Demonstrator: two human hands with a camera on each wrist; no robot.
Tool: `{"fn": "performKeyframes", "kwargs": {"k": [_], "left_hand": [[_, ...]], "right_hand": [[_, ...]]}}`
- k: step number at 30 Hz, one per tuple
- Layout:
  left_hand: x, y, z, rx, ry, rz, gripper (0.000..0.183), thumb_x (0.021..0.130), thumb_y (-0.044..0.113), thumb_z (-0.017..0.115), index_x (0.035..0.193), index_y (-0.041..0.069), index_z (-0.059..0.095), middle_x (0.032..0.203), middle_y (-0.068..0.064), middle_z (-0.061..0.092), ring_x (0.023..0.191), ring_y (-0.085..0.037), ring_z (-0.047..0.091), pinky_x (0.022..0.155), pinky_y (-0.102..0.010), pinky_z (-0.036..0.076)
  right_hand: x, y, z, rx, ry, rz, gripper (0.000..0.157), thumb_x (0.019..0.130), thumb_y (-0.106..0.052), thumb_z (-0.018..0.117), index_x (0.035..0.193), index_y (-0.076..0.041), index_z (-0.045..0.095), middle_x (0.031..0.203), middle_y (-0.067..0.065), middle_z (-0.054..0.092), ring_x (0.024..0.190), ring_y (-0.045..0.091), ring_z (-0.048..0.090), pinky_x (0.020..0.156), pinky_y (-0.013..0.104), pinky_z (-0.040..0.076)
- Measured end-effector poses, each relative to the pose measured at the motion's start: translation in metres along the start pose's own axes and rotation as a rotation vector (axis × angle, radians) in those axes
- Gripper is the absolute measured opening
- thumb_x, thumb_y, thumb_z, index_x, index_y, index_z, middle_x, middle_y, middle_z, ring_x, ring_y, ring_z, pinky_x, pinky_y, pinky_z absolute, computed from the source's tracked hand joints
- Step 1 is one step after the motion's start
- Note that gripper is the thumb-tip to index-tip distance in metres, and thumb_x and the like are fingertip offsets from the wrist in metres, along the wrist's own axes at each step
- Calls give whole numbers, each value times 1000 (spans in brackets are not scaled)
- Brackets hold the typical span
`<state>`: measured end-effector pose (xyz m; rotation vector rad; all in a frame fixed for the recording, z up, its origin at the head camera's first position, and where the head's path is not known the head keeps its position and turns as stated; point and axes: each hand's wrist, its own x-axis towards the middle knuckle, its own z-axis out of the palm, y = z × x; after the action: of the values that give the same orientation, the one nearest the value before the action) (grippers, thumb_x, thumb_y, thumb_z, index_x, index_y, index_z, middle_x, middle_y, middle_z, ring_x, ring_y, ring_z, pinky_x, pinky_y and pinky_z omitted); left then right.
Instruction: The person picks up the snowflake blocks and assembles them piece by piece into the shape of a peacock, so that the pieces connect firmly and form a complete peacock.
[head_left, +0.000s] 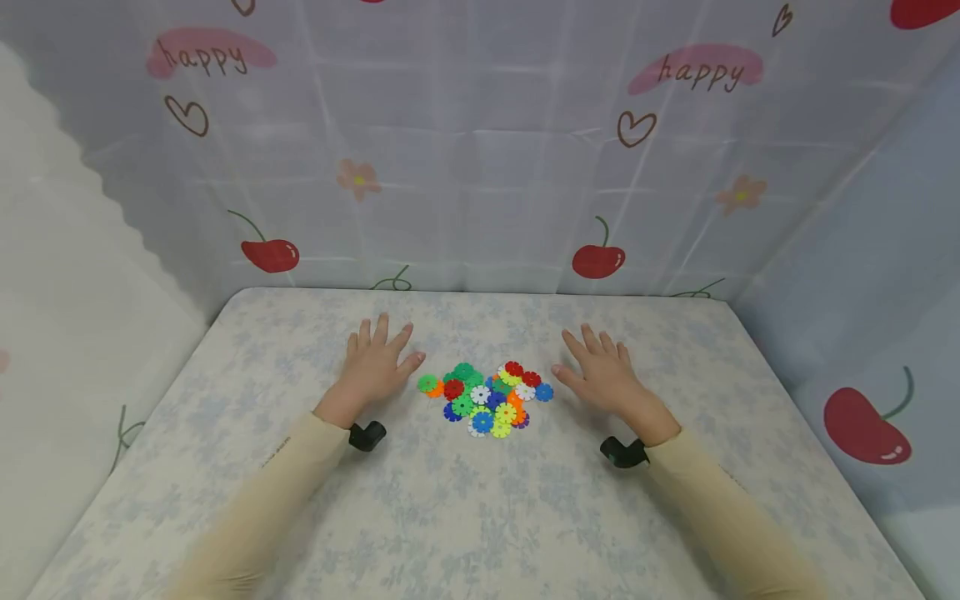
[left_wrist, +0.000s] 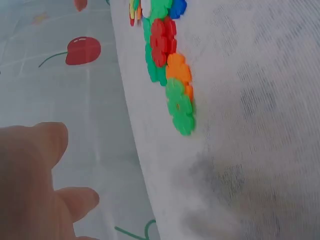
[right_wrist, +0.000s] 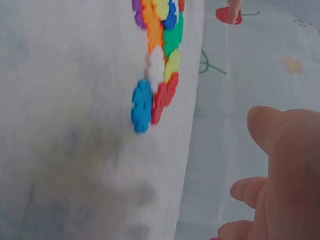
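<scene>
Notched plastic discs lie in one overlapping heap, midway between the left and right edges of the tabletop and nearer its far edge. Work appears to be at rest: no disc is held or set apart from the heap; whether any interlock cannot be told. The left hand and right hand, fingers spread wide, hold nothing and flank it without contact. Count: two hands, one heap, roughly two dozen discs, at least three red; overlap prevents an exact total.
</scene>
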<state>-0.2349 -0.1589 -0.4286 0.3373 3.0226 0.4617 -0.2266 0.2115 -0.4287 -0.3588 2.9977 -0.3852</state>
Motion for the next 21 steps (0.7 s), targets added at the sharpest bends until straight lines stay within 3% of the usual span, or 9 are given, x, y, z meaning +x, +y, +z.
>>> {"fn": "performKeyframes", "kwargs": {"k": [12, 15, 17, 21], "left_hand": [[14, 54, 19, -68, -73, 21, 66, 103, 47, 53, 160, 18, 35, 169, -24, 15, 156, -52, 9, 126, -67, 7], [16, 66, 27, -48, -80, 36, 66, 101, 44, 60, 158, 18, 40, 167, -22, 26, 155, -48, 22, 126, -66, 15], [17, 73, 31, -26, -80, 64, 63, 99, 42, 64, 154, 17, 46, 161, -21, 39, 149, -44, 36, 123, -63, 25], [19, 84, 38, -6, -93, 107, 52, 96, 36, 71, 143, 16, 60, 137, -18, 60, 124, -39, 57, 107, -56, 47]], "right_hand": [[14, -47, 12, 73, -58, -74, 63, 103, -33, 57, 158, -9, 37, 165, 27, 27, 150, 58, 22, 118, 75, 22], [18, -55, 15, 78, -86, -98, 60, 102, -28, 61, 155, -9, 42, 163, 27, 32, 148, 57, 28, 118, 72, 26], [21, -59, 17, 89, -112, -101, 58, 102, -26, 62, 154, -9, 45, 162, 27, 34, 147, 54, 33, 119, 69, 29], [25, -65, 20, 130, -141, -103, 52, 100, -15, 64, 150, -8, 51, 158, 25, 42, 144, 46, 44, 118, 61, 37]]}}
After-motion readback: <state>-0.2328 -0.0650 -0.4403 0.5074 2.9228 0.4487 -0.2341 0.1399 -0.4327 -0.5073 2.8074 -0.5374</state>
